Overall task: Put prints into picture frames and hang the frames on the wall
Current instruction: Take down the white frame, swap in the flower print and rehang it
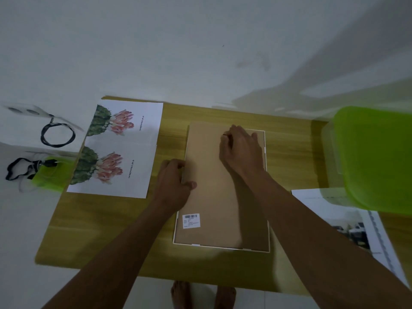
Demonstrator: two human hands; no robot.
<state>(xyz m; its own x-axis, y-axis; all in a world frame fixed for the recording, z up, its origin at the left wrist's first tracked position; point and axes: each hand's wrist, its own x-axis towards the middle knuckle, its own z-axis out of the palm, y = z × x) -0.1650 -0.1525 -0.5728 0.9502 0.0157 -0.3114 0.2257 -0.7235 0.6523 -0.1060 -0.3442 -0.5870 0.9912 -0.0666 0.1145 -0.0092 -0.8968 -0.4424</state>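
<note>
On the worktop (100, 230) the frame (223, 245) lies face down, the left hand (174, 181) pinching the backing board (211, 186) at its left edge, the right hand (242, 148) curled on its far part, grip unclear; a hasty pry could bend that board.

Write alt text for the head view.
Both hands work on the brown back of a white frame lying face down on a wooden table: left hand at its left edge, right hand near the top. A cactus-flower print lies left.
</note>
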